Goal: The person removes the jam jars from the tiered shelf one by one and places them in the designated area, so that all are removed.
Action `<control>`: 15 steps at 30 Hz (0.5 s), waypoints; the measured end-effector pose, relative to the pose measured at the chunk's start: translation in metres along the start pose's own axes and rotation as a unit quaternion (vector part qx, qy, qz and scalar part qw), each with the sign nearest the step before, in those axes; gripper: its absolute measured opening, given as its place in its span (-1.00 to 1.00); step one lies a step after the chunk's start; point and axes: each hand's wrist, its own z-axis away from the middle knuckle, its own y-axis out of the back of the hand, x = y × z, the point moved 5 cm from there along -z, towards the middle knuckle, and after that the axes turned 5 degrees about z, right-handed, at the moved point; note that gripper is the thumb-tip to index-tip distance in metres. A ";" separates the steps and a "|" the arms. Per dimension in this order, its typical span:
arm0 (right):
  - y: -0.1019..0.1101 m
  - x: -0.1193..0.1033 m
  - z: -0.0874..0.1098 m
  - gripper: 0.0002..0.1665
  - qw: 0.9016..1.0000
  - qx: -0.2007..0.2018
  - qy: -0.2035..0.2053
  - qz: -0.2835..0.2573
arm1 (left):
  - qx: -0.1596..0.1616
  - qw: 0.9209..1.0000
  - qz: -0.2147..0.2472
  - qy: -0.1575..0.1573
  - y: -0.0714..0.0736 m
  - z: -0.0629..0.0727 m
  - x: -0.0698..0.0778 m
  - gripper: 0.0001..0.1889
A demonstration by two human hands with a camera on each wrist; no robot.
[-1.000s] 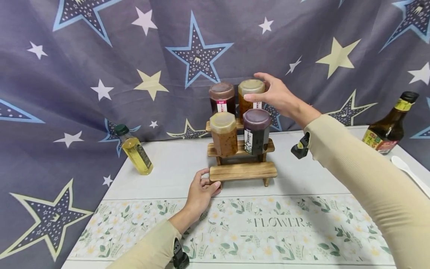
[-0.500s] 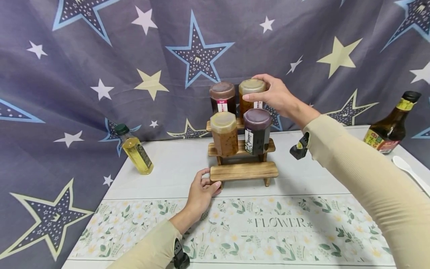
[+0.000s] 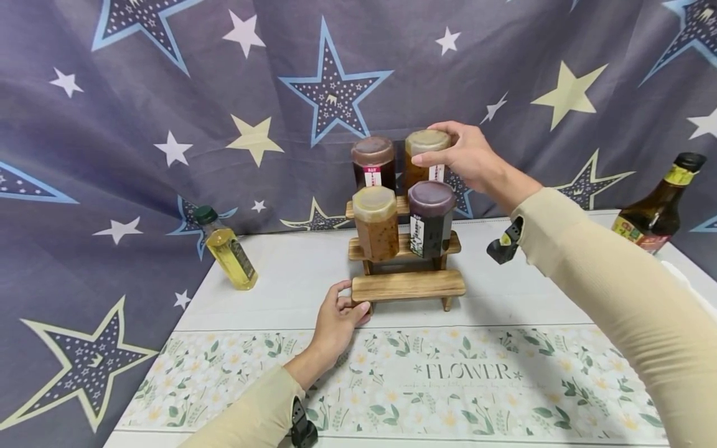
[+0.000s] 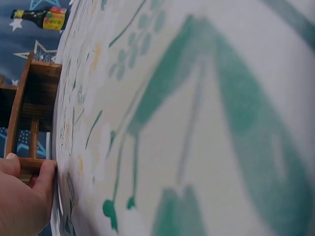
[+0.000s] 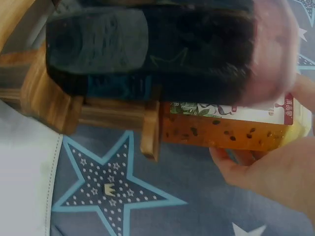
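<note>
A three-step wooden rack [image 3: 409,286] stands on the table. My left hand [image 3: 334,320] grips the left end of its lowest step, thumb in front, as the left wrist view also shows. On the top step, my right hand [image 3: 473,158] holds a jar of amber, seeded preserve [image 3: 416,171] around its pale lid. The right wrist view shows that jar's label and fingers along its side. Left of it is a dark red-brown jar [image 3: 373,163]. The middle step bears a yellow-lidded orange jar [image 3: 378,233] and a purple-lidded dark jar [image 3: 431,218].
A green-capped bottle of yellow oil [image 3: 231,256] stands at the left. A dark sauce bottle [image 3: 658,211] and a white spoon [image 3: 686,277] are at the right, the spoon partly behind my sleeve. A star-patterned cloth [image 3: 336,62] hangs close behind the rack.
My right hand and the amber jar have shifted slightly right, widening the gap to the red-brown jar. My left hand has kept its place on the rack.
</note>
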 end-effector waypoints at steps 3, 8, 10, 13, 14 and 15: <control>0.012 -0.003 0.003 -0.18 1.000 0.006 0.001 -0.007 | 0.002 1.000 0.002 0.000 -0.001 0.000 0.000 -0.42; 0.035 -0.005 0.009 -0.17 0.999 0.009 -0.009 -0.033 | 0.002 1.000 0.004 0.000 -0.001 0.001 0.001 -0.42; 0.043 -0.005 0.013 -0.15 1.000 0.008 -0.015 -0.025 | 0.001 1.000 0.003 0.001 -0.001 0.002 0.001 -0.42; 0.053 -0.002 0.018 -0.13 1.000 0.004 -0.024 -0.005 | 0.001 1.000 0.000 0.003 -0.001 0.002 0.001 -0.42; 0.056 -0.001 0.019 -0.13 1.000 0.004 -0.025 0.003 | 0.001 1.000 0.000 0.003 -0.001 0.002 0.001 -0.42; 0.058 0.000 0.021 -0.13 1.000 0.004 -0.027 0.008 | 0.000 1.000 -0.002 0.002 -0.001 0.002 0.001 -0.42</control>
